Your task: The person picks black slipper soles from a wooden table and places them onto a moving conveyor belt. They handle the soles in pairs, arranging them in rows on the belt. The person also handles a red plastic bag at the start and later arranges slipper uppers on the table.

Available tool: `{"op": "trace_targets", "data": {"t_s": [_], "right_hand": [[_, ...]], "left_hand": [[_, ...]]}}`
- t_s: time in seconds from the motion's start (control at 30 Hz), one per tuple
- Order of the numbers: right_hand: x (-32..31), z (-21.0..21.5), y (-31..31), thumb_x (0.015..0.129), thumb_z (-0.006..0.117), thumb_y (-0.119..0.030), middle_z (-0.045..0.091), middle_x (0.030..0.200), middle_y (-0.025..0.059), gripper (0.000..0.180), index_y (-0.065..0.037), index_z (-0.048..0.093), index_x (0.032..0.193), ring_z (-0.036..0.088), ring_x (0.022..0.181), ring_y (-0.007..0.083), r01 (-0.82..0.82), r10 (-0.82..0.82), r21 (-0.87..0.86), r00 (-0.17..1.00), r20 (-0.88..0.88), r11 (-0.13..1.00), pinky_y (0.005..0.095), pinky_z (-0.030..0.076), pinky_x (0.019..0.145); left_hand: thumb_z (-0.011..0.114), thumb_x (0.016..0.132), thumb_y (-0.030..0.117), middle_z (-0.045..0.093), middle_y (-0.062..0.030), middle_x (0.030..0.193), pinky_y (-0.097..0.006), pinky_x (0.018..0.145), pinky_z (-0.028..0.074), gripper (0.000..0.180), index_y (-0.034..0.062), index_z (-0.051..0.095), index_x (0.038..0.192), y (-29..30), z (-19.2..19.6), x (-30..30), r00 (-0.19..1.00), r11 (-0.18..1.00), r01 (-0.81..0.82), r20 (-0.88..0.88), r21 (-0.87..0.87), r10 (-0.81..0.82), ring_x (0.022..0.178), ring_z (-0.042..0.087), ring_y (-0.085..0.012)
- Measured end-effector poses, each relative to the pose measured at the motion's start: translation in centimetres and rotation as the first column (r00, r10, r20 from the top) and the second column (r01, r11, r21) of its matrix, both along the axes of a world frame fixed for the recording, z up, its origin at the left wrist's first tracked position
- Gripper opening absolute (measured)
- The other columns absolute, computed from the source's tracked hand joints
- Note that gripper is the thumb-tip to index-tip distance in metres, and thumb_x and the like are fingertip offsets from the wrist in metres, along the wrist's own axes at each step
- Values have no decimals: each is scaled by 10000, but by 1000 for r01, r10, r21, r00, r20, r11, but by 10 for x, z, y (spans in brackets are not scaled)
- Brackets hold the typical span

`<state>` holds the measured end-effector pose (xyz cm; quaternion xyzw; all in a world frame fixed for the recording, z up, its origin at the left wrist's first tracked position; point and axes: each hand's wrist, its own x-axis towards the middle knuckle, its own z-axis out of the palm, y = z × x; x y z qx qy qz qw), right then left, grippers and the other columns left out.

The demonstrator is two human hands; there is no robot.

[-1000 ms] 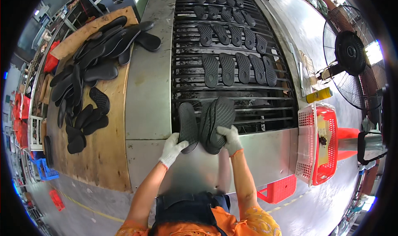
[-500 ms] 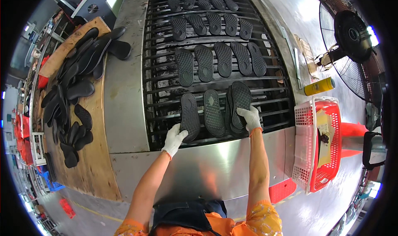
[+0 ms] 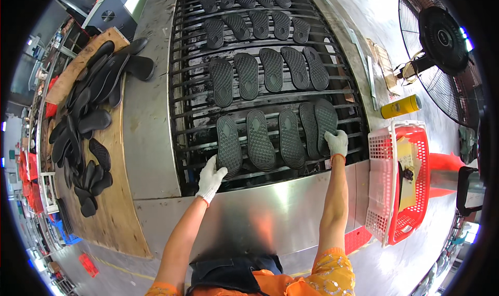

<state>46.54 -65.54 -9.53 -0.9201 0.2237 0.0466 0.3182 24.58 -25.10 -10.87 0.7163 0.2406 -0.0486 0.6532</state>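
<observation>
Black rubber shoe soles lie in rows on a black slatted conveyor [image 3: 192,114]. The nearest row holds several soles side by side. My left hand [image 3: 210,179], in a white glove, rests at the heel of the leftmost sole [image 3: 228,145], fingers spread. My right hand [image 3: 337,141], also gloved, presses on the heel ends of the two rightmost soles [image 3: 319,125], which overlap each other. Between them lie two more soles [image 3: 260,139], untouched.
A wooden board [image 3: 112,207] on the left carries a heap of loose black soles [image 3: 86,119]. A red and white plastic basket [image 3: 403,181] stands at the right, with a yellow can [image 3: 400,107] and a fan [image 3: 442,36] beyond it. A steel apron [image 3: 249,213] fronts the conveyor.
A second ago both hands held a bunch of soles together at the conveyor's near edge. The soles now lie spread in a row, and my hands have moved apart to its two ends.
</observation>
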Motion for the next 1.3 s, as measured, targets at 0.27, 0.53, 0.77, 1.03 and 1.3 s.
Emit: {"op": "trace_targets", "data": {"t_s": [0.27,0.53,0.77,1.03,1.3], "right_hand": [[0,22,2,815,746,-251,601,1365,253,667,94,539,1347,569,1287,339,-78,78,-20,997,-11,997,398,423,1080],[-37,6,60,814,675,-131,596,1175,257,480,24,561,1253,542,1147,430,-254,387,-512,906,171,820,501,435,985],[-117,30,210,768,731,-80,582,1250,233,508,3,578,1246,533,1192,417,-618,691,-315,680,245,720,491,423,1035],[-240,97,443,716,835,-218,466,1439,251,724,-162,534,1372,465,1309,448,-960,970,-142,233,72,241,480,466,1054],[-327,120,666,647,913,-358,288,1573,253,1096,-213,313,1552,278,1459,463,-885,955,-362,-258,-145,-294,537,343,1160]], "left_hand": [[699,828,208,640,-207,1258,-430,990,508,555,28,591,1342,8,17,-26,995,909,-96,35,406,90,1132,639,-364],[674,920,85,704,-118,1205,-345,979,537,368,28,641,1281,34,66,-73,962,960,-269,-30,75,272,1119,679,-226],[695,913,196,743,-111,1044,-335,832,570,324,17,682,1182,98,100,-151,861,850,-481,-66,216,504,941,720,-201],[724,883,143,742,-107,1033,-327,807,568,314,24,689,1171,222,48,-247,677,650,-729,85,214,731,896,717,-195],[771,768,113,604,-178,1255,-488,946,511,497,113,637,1247,368,50,-326,695,455,-631,198,629,691,1121,603,-389]]}}
